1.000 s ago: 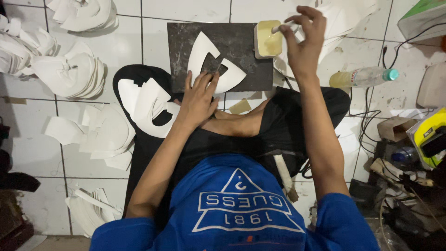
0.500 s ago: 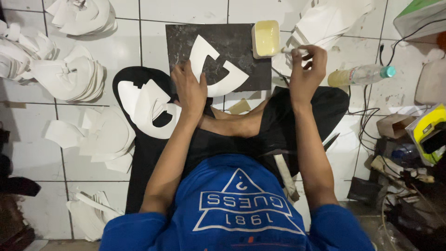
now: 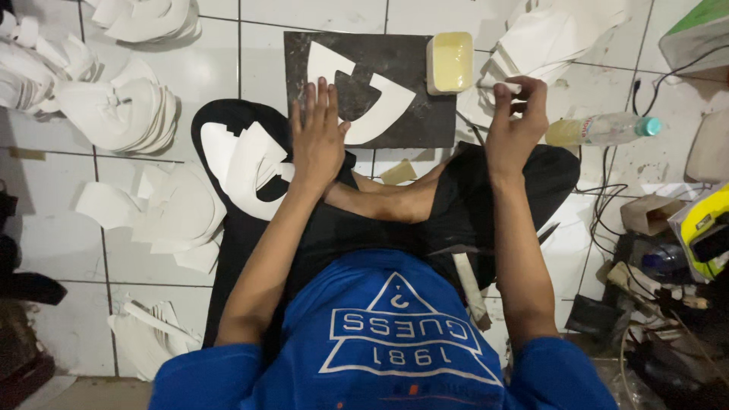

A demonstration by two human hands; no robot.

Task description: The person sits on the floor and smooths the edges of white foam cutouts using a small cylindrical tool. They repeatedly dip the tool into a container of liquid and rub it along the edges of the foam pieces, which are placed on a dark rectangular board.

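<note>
Cutout [image 3: 364, 95]: white curved piece, flat on dark slab [image 3: 425, 125].
Left hand [image 3: 317, 137]: open, fingers spread, pressing cutout's near edge.
Right hand [image 3: 516, 121]: right of slab, pinching small white scrap [image 3: 503, 88].
Tub [image 3: 449, 62]: yellow, on slab's far right corner.

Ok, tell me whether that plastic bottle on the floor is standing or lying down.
Lying down: the plastic bottle rests on its side on the tiles, green cap pointing right.

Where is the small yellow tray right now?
In the head view, the small yellow tray sits on the upper right corner of the dark work board, just right of the white cut piece and up-left of the right hand.
</note>
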